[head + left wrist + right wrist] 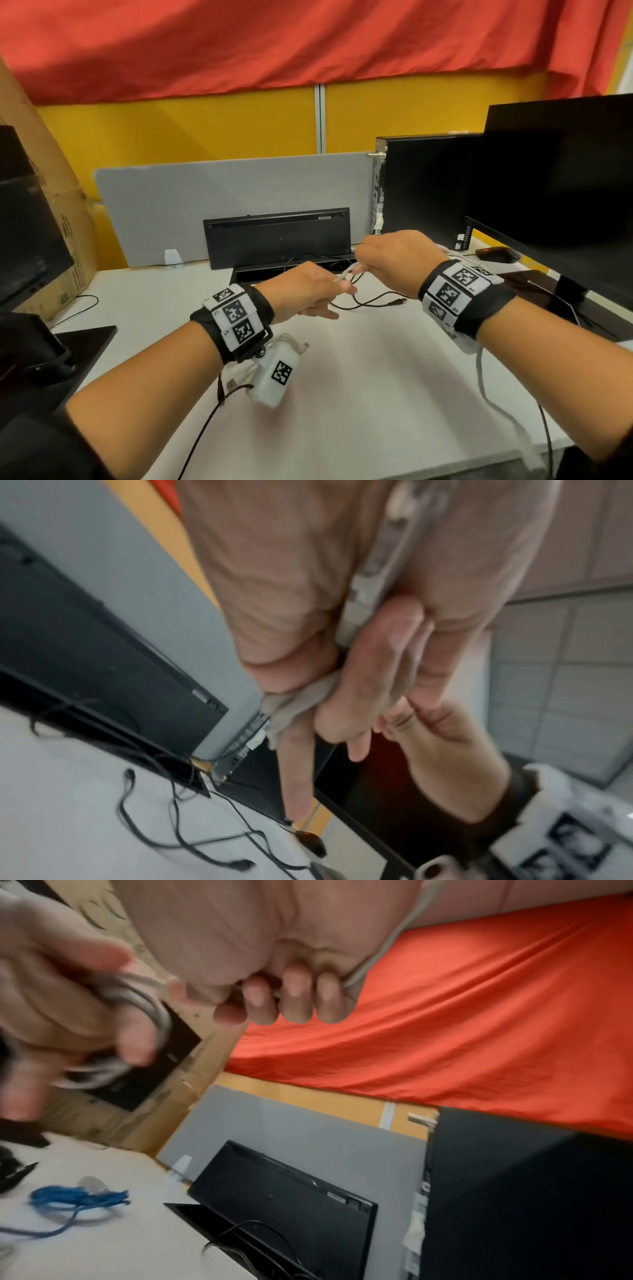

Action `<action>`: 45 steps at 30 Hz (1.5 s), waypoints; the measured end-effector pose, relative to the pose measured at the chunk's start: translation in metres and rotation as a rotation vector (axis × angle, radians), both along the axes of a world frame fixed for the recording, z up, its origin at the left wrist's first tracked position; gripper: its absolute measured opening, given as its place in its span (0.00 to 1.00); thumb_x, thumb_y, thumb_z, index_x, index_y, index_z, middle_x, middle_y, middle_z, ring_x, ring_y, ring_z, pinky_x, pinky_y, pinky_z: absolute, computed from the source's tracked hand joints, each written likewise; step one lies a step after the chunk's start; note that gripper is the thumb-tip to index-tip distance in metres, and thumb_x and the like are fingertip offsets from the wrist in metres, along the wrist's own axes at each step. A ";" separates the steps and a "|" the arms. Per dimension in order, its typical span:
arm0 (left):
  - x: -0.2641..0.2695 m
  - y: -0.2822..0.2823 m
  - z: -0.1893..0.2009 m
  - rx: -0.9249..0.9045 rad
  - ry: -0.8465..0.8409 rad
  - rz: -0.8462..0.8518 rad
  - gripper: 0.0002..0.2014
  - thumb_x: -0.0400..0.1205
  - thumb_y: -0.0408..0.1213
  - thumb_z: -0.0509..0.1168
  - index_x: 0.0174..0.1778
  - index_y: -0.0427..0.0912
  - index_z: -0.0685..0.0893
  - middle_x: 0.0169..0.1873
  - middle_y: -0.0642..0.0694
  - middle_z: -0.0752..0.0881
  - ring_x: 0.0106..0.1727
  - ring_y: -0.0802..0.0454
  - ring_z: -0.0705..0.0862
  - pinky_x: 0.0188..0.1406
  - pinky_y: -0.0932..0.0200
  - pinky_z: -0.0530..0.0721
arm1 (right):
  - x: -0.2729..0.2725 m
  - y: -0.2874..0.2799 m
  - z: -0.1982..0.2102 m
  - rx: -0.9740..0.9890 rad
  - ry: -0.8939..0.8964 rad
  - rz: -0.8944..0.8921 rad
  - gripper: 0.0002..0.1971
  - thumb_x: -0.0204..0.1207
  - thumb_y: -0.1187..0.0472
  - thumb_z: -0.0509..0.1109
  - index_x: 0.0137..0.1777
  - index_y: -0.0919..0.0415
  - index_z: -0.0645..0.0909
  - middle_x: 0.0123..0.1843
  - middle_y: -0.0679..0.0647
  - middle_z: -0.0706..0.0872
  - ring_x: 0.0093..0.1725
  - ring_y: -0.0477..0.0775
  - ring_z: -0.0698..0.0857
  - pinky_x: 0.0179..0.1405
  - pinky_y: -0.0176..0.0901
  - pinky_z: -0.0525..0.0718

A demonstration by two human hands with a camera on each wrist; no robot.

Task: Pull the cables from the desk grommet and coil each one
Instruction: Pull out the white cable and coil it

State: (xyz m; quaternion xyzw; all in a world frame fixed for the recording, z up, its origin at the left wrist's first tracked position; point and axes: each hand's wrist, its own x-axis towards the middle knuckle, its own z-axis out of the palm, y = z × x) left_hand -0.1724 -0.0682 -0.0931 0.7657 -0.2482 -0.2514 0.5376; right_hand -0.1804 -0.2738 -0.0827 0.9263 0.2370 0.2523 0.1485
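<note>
Above the white desk my left hand and right hand are close together, with a white cable between them. In the left wrist view the cable runs across my left palm in loops, pinned by the thumb. My right hand's fingers curl round a strand of the cable; its tail hangs over the desk's front edge. A thin black cable leads from the open black grommet and lies loose on the desk. A blue cable lies bundled on the left.
A black keyboard leans on the grey divider behind the grommet. A PC tower, a monitor and a mouse stand at the right. A cardboard box and a black stand are at the left.
</note>
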 end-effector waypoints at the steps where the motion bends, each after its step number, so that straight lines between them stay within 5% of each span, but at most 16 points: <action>1: -0.001 0.002 0.000 -0.063 0.070 -0.049 0.17 0.87 0.40 0.62 0.58 0.28 0.85 0.18 0.52 0.62 0.20 0.54 0.63 0.66 0.43 0.83 | 0.002 -0.004 -0.001 0.019 0.001 -0.044 0.06 0.84 0.53 0.62 0.51 0.53 0.79 0.43 0.49 0.84 0.36 0.53 0.84 0.34 0.47 0.85; 6: -0.002 0.002 -0.001 -0.431 0.279 -0.161 0.18 0.88 0.35 0.56 0.63 0.25 0.83 0.16 0.51 0.63 0.15 0.58 0.61 0.64 0.33 0.81 | 0.009 -0.013 -0.022 0.221 0.115 -0.155 0.17 0.85 0.43 0.47 0.53 0.53 0.72 0.38 0.49 0.84 0.34 0.54 0.83 0.34 0.48 0.83; 8: -0.001 -0.001 0.002 -0.583 0.286 -0.159 0.19 0.89 0.34 0.53 0.65 0.22 0.79 0.17 0.46 0.74 0.14 0.58 0.64 0.65 0.31 0.80 | 0.008 -0.005 -0.034 0.315 0.201 -0.148 0.18 0.86 0.43 0.47 0.59 0.54 0.71 0.36 0.48 0.79 0.35 0.56 0.82 0.34 0.48 0.79; 11: 0.005 -0.005 0.008 -0.752 0.275 -0.122 0.20 0.89 0.32 0.51 0.67 0.16 0.70 0.45 0.28 0.89 0.16 0.60 0.72 0.66 0.32 0.80 | 0.007 0.010 -0.048 0.393 0.267 -0.158 0.19 0.86 0.45 0.48 0.63 0.57 0.72 0.39 0.52 0.80 0.37 0.57 0.81 0.35 0.47 0.76; 14: 0.010 -0.007 0.010 -0.824 0.260 -0.046 0.18 0.90 0.30 0.49 0.69 0.18 0.68 0.63 0.21 0.81 0.32 0.48 0.90 0.64 0.35 0.81 | 0.002 0.028 -0.058 0.469 0.344 -0.132 0.17 0.87 0.47 0.49 0.59 0.59 0.72 0.44 0.57 0.85 0.43 0.62 0.85 0.39 0.49 0.78; 18: 0.019 -0.010 0.005 -0.838 0.206 0.120 0.16 0.88 0.25 0.50 0.70 0.21 0.68 0.65 0.24 0.81 0.60 0.31 0.86 0.68 0.35 0.79 | -0.002 0.045 -0.063 0.493 0.415 -0.122 0.10 0.87 0.52 0.51 0.54 0.57 0.68 0.43 0.53 0.82 0.37 0.56 0.78 0.31 0.45 0.71; 22: 0.020 -0.012 -0.004 -0.672 0.065 0.216 0.13 0.89 0.26 0.50 0.69 0.33 0.67 0.67 0.30 0.82 0.66 0.40 0.84 0.74 0.45 0.75 | -0.004 0.052 -0.056 0.542 0.559 -0.126 0.07 0.85 0.62 0.55 0.54 0.54 0.74 0.49 0.51 0.81 0.40 0.50 0.78 0.38 0.40 0.75; 25: 0.014 -0.015 -0.004 -0.199 -0.237 0.105 0.16 0.91 0.35 0.50 0.73 0.37 0.72 0.60 0.45 0.88 0.62 0.57 0.86 0.51 0.73 0.80 | -0.005 0.053 -0.052 0.808 0.753 -0.155 0.10 0.84 0.60 0.55 0.50 0.51 0.79 0.39 0.48 0.80 0.28 0.45 0.76 0.22 0.34 0.74; 28: 0.010 -0.021 0.000 0.242 -0.612 0.023 0.17 0.91 0.39 0.51 0.76 0.42 0.70 0.51 0.45 0.88 0.48 0.43 0.88 0.39 0.59 0.85 | -0.007 0.052 -0.048 1.127 0.976 -0.108 0.07 0.83 0.62 0.59 0.46 0.54 0.78 0.26 0.52 0.78 0.18 0.48 0.73 0.15 0.35 0.71; 30: 0.008 -0.024 0.000 0.446 -0.851 -0.044 0.18 0.89 0.36 0.51 0.76 0.37 0.65 0.37 0.48 0.82 0.34 0.49 0.82 0.37 0.51 0.85 | -0.010 0.048 -0.043 1.216 1.100 -0.040 0.08 0.81 0.68 0.60 0.41 0.59 0.75 0.22 0.53 0.77 0.16 0.50 0.73 0.16 0.36 0.73; 32: 0.007 -0.024 -0.003 0.528 -0.970 -0.089 0.15 0.88 0.35 0.52 0.70 0.36 0.68 0.33 0.52 0.77 0.32 0.54 0.78 0.44 0.46 0.85 | -0.011 0.044 -0.039 1.241 1.190 -0.006 0.12 0.79 0.74 0.58 0.34 0.64 0.73 0.22 0.54 0.77 0.16 0.51 0.74 0.17 0.37 0.74; 36: 0.008 -0.021 -0.009 0.704 -1.102 -0.195 0.15 0.86 0.32 0.55 0.69 0.37 0.67 0.48 0.45 0.81 0.46 0.47 0.82 0.58 0.46 0.83 | -0.011 0.034 -0.034 1.227 1.252 -0.003 0.15 0.77 0.78 0.57 0.31 0.68 0.76 0.27 0.60 0.79 0.18 0.52 0.78 0.20 0.38 0.79; 38: 0.008 -0.019 -0.011 0.739 -1.147 -0.216 0.11 0.85 0.33 0.56 0.64 0.41 0.70 0.47 0.47 0.82 0.43 0.48 0.81 0.47 0.52 0.83 | -0.011 0.026 -0.031 1.174 1.257 0.011 0.15 0.78 0.77 0.61 0.32 0.67 0.80 0.29 0.59 0.83 0.21 0.51 0.82 0.22 0.38 0.81; 41: 0.005 -0.013 -0.011 0.659 -1.152 -0.259 0.02 0.85 0.37 0.56 0.49 0.47 0.72 0.36 0.56 0.76 0.35 0.59 0.76 0.35 0.65 0.71 | -0.013 0.016 -0.028 1.179 1.293 0.036 0.09 0.80 0.71 0.66 0.39 0.67 0.85 0.34 0.59 0.89 0.28 0.53 0.88 0.28 0.40 0.86; 45: 0.000 -0.007 -0.009 0.510 -1.202 -0.322 0.11 0.84 0.51 0.63 0.40 0.51 0.72 0.29 0.60 0.70 0.32 0.68 0.74 0.31 0.73 0.69 | -0.016 0.011 -0.025 1.190 1.279 0.002 0.09 0.80 0.66 0.68 0.45 0.73 0.86 0.37 0.62 0.91 0.33 0.56 0.90 0.34 0.42 0.87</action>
